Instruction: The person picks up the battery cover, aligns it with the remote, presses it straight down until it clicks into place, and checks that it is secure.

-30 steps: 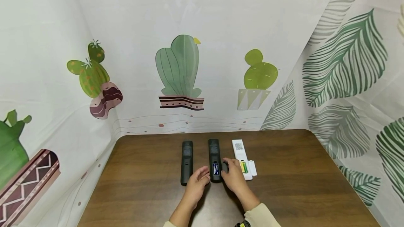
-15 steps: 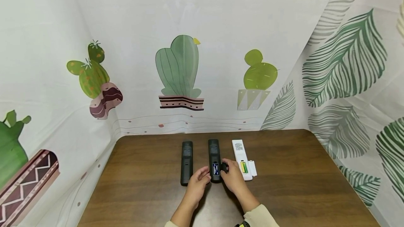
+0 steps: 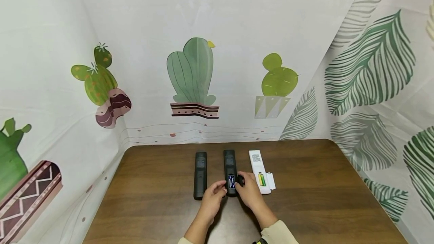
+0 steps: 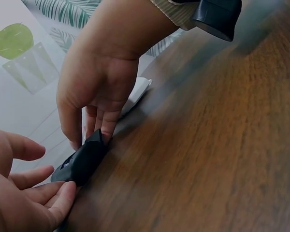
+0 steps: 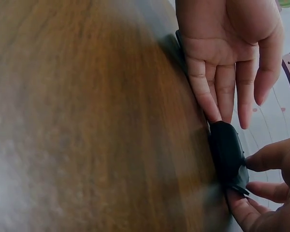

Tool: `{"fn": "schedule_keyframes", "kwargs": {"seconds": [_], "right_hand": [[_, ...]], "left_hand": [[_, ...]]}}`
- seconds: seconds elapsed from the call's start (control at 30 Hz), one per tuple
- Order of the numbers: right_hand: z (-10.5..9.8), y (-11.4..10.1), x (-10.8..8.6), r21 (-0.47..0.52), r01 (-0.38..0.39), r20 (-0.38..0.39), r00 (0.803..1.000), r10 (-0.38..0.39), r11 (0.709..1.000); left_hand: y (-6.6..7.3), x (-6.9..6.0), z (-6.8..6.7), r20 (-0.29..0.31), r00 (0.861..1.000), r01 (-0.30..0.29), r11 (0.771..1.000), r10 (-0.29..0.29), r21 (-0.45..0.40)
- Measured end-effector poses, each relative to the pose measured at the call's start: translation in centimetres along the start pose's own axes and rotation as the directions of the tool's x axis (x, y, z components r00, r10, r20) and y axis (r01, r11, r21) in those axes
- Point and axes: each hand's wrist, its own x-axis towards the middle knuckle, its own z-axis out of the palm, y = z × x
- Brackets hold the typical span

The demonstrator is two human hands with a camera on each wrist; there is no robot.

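My right hand (image 3: pixel 249 190) pinches a small black battery cover (image 3: pixel 240 179) at the right side of the middle black remote control (image 3: pixel 230 161). That remote lies back up with its compartment uncovered, and blue batteries (image 3: pixel 231 181) show inside. At its left side is my left hand (image 3: pixel 211 200); in the right wrist view, fairly straight fingers (image 5: pixel 225 99) touch the end of the remote. The cover's thin edge (image 5: pixel 239 189) sticks out beside the right fingertips in that view. In the left wrist view both hands meet the dark remote (image 4: pixel 84 162) from opposite sides.
Another black remote (image 3: pixel 200 174) lies to the left, its back up and covered. On the right a white remote (image 3: pixel 257 163) holds green-and-yellow batteries (image 3: pixel 262 179), with its white cover (image 3: pixel 271 181) beside it. All lie on a brown wooden table (image 3: pixel 315 199) against a patterned cloth wall.
My right hand has shifted slightly left with the battery cover, which has turned from lying broad side up to a steeper tilt. My left hand has edged slightly right, closer to the middle remote.
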Motion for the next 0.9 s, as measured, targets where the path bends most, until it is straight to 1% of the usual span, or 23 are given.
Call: {"fn": "schedule_keyframes", "kwargs": {"seconds": [0.13, 0.3, 0.47, 0.57, 0.7, 0.9], "right_hand": [[0.0, -0.1, -0.1, 0.000, 0.010, 0.005, 1.000, -0.010, 1.000], [0.1, 0.0, -0.1, 0.013, 0.013, -0.003, 1.000, -0.013, 1.000], [0.1, 0.2, 0.0, 0.021, 0.011, -0.004, 1.000, -0.011, 1.000], [0.1, 0.3, 0.1, 0.026, 0.007, -0.001, 1.000, -0.007, 1.000], [0.1, 0.3, 0.1, 0.032, -0.001, 0.005, 1.000, 0.001, 0.999], [0.1, 0.4, 0.1, 0.042, -0.001, 0.012, 1.000, 0.000, 0.999]], "left_hand": [[-0.2, 0.1, 0.0, -0.019, 1.000, -0.007, 1.000, 0.007, -0.011], [-0.3, 0.2, 0.0, -0.024, 1.000, -0.022, 0.999, 0.021, -0.036], [0.0, 0.4, 0.2, -0.018, 0.999, -0.033, 0.995, 0.031, -0.091], [-0.1, 0.6, 0.3, -0.017, 0.999, -0.040, 0.993, 0.038, -0.112], [-0.3, 0.9, 0.5, -0.024, 0.999, -0.043, 0.993, 0.041, -0.108], [-0.6, 1.1, 0.7, -0.014, 1.000, -0.016, 0.996, 0.015, -0.085]]}}
